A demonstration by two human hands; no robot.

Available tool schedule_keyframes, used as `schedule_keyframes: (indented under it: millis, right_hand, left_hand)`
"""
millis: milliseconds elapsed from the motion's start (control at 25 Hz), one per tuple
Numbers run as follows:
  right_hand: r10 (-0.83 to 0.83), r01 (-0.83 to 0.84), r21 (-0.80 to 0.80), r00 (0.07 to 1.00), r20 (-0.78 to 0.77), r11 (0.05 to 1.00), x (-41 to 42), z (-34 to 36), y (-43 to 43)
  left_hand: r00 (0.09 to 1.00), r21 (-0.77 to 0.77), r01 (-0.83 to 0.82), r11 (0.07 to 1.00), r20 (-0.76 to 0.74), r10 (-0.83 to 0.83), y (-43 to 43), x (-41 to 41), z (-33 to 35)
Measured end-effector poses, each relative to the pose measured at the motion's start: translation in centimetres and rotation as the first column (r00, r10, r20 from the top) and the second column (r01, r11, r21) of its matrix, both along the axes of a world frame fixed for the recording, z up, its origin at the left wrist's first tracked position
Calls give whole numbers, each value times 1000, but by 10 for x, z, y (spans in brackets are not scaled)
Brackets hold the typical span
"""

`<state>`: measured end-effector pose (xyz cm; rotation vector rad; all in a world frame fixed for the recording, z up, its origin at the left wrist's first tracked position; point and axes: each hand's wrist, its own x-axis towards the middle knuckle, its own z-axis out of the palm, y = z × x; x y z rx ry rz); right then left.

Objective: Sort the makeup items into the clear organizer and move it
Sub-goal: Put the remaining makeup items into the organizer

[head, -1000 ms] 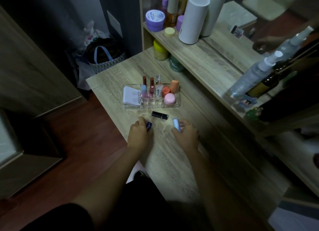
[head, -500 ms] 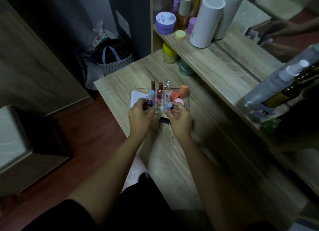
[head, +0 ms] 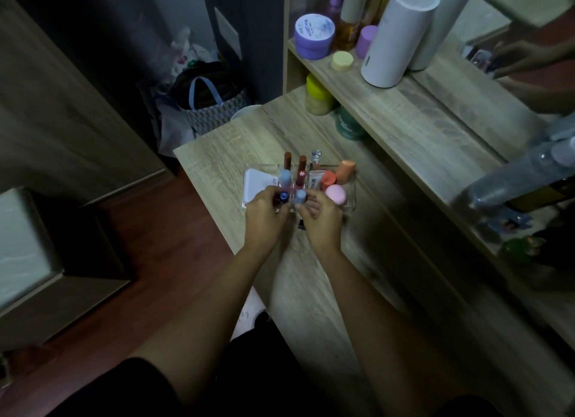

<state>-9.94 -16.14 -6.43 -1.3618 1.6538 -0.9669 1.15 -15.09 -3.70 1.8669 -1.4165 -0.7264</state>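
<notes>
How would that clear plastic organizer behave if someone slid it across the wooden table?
The clear plastic organizer looks rigid, so it should probably slide as one piece. The tall reddish-brown lip tubes standing upright inside might wobble or tip.

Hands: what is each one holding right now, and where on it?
Left hand pinches a dark blue tube below its top; right hand pinches a light blue tube likewise. Both are upright at the organizer's front slots.

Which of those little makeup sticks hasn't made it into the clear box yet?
The black lipstick, lying flat on the table between the two hands, just outside the clear organizer. The rest stand in the organizer or are held.
</notes>
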Motion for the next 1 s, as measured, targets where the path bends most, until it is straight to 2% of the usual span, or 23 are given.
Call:
schedule_keyframes:
  millis: [160,280,440,520,600,640,720,760,840,920,1000]
  right_hand:
    - [22,-22,4,998,-52,1000,-2,2,1]
    - [26,-28,-12,996,-83,1000,-7,4,9]
    - [31,-51,-59,953,-300,997,-22,-1,34]
    - [160,-179,-7,893,-420,984,-30,-6,45]
    - [306,-298,94,827,-471,950,-36,-12,51]
    - [314,-301,105,822,-475,948,-39,-13,53]
    - [188,-192,35,885,-426,981,-40,-10,55]
    - [88,-97,-6,933,-350,995,-41,-8,55]
    - [-48,48,-5,995,-83,999,-45,-1,51]
    - [-103,96,59,986,131,994,-48,6,44]
    - [-130,108,104,962,239,989,-52,10,38]
  left_hand:
    - [999,29,6,1000,46,-7,1,0,-3]
    - [999,35,-25,999,21,24,7,1,-2]
    - [992,52,-116,992,-50,119,28,0,-4]
    - [994,66,-111,992,-12,112,42,-3,-10]
    - [998,81,-47,996,51,43,54,-5,-18]
    - [996,85,-2,996,85,-5,59,-5,-21]
    - [981,71,102,992,159,-112,66,-6,-27]
    - [965,49,168,985,195,-175,68,-6,-28]
    - [908,-12,337,942,270,-321,68,-7,-30]
    - [812,-55,509,859,360,-459,66,-5,-36]
    - [724,-58,611,789,443,-528,64,-3,-44]
